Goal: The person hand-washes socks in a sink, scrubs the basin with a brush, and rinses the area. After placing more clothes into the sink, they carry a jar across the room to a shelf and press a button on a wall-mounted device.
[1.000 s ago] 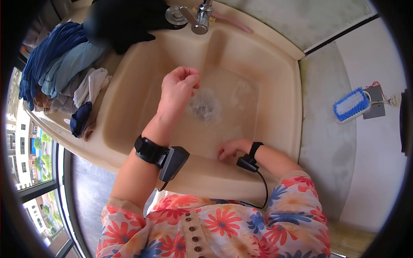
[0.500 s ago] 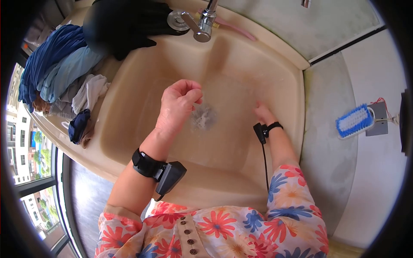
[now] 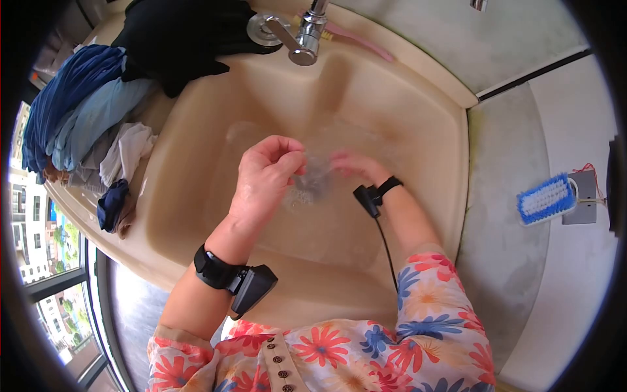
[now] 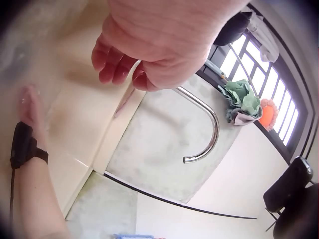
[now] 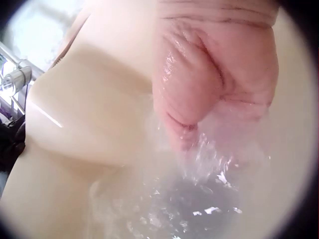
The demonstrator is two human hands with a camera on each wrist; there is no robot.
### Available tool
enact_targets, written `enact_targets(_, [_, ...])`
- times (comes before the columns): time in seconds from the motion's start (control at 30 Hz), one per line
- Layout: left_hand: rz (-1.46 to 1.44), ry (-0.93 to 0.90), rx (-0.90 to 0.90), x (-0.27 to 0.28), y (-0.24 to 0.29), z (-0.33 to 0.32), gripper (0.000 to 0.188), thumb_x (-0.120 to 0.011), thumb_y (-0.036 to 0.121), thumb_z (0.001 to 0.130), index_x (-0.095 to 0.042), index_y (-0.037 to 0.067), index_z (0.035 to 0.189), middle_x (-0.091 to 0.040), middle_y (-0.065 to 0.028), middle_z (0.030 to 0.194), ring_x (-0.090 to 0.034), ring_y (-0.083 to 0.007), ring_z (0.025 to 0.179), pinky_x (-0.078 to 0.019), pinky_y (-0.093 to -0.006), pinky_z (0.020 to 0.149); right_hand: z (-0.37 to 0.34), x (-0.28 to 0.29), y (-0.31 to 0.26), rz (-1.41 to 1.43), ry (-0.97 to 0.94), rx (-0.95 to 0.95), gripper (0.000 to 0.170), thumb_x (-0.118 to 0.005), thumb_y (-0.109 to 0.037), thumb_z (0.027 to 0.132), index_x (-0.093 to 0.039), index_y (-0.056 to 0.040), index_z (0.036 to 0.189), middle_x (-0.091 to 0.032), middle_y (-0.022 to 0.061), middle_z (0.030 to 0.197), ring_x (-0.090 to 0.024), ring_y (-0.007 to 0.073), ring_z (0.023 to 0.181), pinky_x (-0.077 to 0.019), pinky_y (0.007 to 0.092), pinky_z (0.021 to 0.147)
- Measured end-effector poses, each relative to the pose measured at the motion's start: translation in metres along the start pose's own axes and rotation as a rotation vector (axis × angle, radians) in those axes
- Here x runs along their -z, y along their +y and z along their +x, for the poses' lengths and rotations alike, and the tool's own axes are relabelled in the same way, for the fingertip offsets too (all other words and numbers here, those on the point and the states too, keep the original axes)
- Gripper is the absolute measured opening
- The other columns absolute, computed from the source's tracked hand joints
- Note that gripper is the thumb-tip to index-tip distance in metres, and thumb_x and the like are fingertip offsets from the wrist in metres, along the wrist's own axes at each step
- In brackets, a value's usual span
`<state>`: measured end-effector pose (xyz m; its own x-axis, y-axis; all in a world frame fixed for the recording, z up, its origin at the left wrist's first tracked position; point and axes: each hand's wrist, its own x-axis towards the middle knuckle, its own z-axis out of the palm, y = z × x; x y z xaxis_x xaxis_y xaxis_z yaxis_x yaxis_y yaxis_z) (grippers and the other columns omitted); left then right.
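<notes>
My left hand (image 3: 268, 170) hangs over the beige sink (image 3: 424, 196), fingers loosely curled and thumb near the index finger. Nothing shows between those fingers in the left wrist view, where a gap opens between thumb and fingertips. My right hand (image 3: 356, 164) dips into the shallow cloudy water (image 3: 307, 228), beside a dark grey round patch, the drain (image 3: 316, 186). In the right wrist view the wet palm (image 5: 209, 64) faces the camera; splashing water blurs and hides the fingertips.
A chrome faucet (image 3: 308, 39) stands at the sink's back edge, beside a pink-handled brush (image 3: 359, 43). Black cloth (image 3: 176, 39) and a pile of clothes (image 3: 81, 98) lie along the left ledge. A blue-and-white scrubbing brush (image 3: 547, 199) hangs on the right wall.
My right hand went from the sink's near side out to the right, then swept left toward the drain. The left hand keeps nearly the same place and pose.
</notes>
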<state>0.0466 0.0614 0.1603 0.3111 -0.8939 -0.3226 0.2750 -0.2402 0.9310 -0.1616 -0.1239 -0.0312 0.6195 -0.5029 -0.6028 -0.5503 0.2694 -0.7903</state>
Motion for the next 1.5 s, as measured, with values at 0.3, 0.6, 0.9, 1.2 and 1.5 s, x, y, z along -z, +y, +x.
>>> enact_targets(0.3, [-0.022, -0.007, 0.009, -0.003, 0.002, -0.001, 0.010, -0.055, 0.015, 0.080, -0.056, 0.005, 0.083, -0.058, -0.0008, 0.074, -0.056, -0.0092, 0.070, -0.0419, -0.0226, 0.064, -0.044, 0.154, -0.075, -0.395, 0.624, 0.044, 0.020, -0.058, -0.020, 0.078, -0.064, -0.0039, 0.088, -0.064, 0.0050, 0.078, -0.058, 0.0134, 0.066, -0.0448, 0.0286, 0.055])
enact_targets(0.6, [-0.007, -0.016, 0.021, -0.001, 0.000, 0.001, 0.011, -0.054, 0.015, 0.081, -0.056, 0.005, 0.084, -0.059, -0.0013, 0.073, -0.056, -0.0096, 0.069, -0.0425, -0.0226, 0.062, 0.043, 0.120, 0.079, -0.778, 0.802, -0.061, 0.032, -0.058, -0.018, 0.075, -0.058, -0.0009, 0.102, -0.061, 0.0181, 0.097, -0.059, 0.0279, 0.089, -0.0468, 0.0334, 0.076])
enact_targets(0.9, [-0.024, -0.036, 0.023, -0.003, 0.001, -0.001, 0.009, -0.053, 0.013, 0.081, -0.056, 0.004, 0.083, -0.059, -0.0016, 0.073, -0.056, -0.0095, 0.068, -0.0422, -0.0228, 0.063, 0.034, -0.004, -0.020, -0.385, 0.070, 0.081, 0.051, -0.062, -0.019, 0.074, -0.046, -0.0041, 0.120, -0.055, 0.0126, 0.112, -0.053, 0.0210, 0.103, -0.0426, 0.0325, 0.086])
enact_targets(1.2, [0.040, -0.036, 0.018, 0.000, 0.003, -0.001, 0.010, -0.052, 0.013, 0.081, -0.055, 0.003, 0.084, -0.057, -0.0016, 0.071, -0.054, -0.0090, 0.067, -0.0417, -0.0226, 0.063, 0.042, 0.049, 0.003, -1.241, 0.316, 0.114, 0.059, -0.055, -0.016, 0.073, -0.037, -0.0100, 0.129, -0.038, 0.0154, 0.132, -0.035, 0.0332, 0.121, -0.0333, 0.0387, 0.099])
enact_targets(1.5, [0.035, -0.063, -0.064, 0.000, 0.003, -0.006, 0.011, -0.052, 0.013, 0.081, -0.055, 0.003, 0.085, -0.057, -0.0014, 0.071, -0.054, -0.0084, 0.067, -0.0409, -0.0219, 0.061, -0.039, 0.024, 0.059, -1.254, 0.307, -0.192, 0.075, -0.056, -0.021, 0.073, -0.019, 0.0031, 0.134, -0.021, 0.0263, 0.137, -0.020, 0.0408, 0.128, -0.0206, 0.0445, 0.105])
